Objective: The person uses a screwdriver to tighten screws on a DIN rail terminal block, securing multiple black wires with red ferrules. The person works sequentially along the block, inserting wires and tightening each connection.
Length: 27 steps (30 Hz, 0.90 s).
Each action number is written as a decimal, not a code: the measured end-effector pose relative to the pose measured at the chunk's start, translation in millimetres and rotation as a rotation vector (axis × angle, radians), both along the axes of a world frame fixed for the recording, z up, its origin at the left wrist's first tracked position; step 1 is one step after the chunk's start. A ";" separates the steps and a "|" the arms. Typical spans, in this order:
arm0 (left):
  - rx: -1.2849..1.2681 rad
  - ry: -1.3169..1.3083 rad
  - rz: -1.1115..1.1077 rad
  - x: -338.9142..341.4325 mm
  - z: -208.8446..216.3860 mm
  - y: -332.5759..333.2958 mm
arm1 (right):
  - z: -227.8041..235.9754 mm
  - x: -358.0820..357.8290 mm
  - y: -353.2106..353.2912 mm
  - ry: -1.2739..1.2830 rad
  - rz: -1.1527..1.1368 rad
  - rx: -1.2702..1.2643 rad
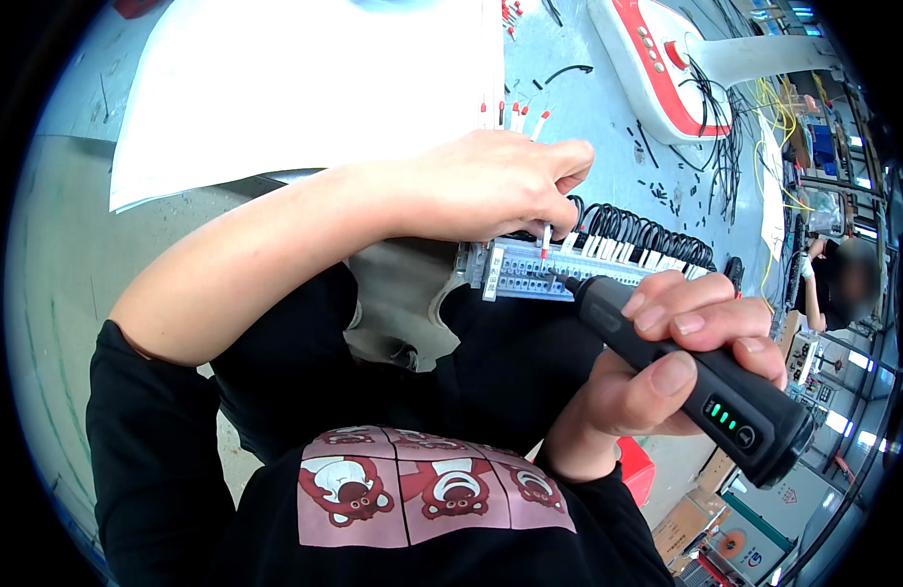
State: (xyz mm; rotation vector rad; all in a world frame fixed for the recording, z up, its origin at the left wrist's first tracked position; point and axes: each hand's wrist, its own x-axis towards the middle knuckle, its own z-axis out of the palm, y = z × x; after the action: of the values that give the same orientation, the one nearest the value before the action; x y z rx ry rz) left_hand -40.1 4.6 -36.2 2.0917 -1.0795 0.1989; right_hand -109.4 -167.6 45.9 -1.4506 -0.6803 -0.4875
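Fingers of the left hand [500, 186] pinched a red-tipped white lead [546, 242] over a pale terminal block [525, 286] at 3 o'clock, while those of the right hand [681, 338] wrapped a black powered screwdriver [711, 374] angled in from 4 o'clock. The slant and close quarters meant its bit [567, 283] could have skidded into the pinching fingers; a loose pinch could have let the lead sit crooked, though whether its tip was seated could not be told. Black wire loops [657, 233] crowded the block's far edge between 2 and 3 o'clock, liable to snag a knuckle. Beyond, a white sheet [304, 88] lay over the counter [608, 117] at 11, a red-and-white machine [657, 98] stood at 1, and black scraps [667, 196] littered 2 o'clock.
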 end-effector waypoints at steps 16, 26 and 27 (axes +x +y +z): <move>0.094 -0.118 -0.163 18.4 6.5 2.7 | -1.6 9.9 -2.6 -0.135 0.015 -0.146; 0.129 0.033 -0.230 30.9 4.6 4.7 | -3.0 6.3 -0.2 -0.119 0.002 -0.034; 0.112 0.041 -0.232 32.6 2.1 4.3 | -0.5 3.4 -1.4 -0.098 0.008 0.005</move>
State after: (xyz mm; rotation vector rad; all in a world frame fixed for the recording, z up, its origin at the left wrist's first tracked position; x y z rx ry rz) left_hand -7.5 8.9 -34.1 2.0372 -1.3237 -0.0183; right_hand -106.0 -169.0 45.4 -1.4253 -0.7622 -0.5567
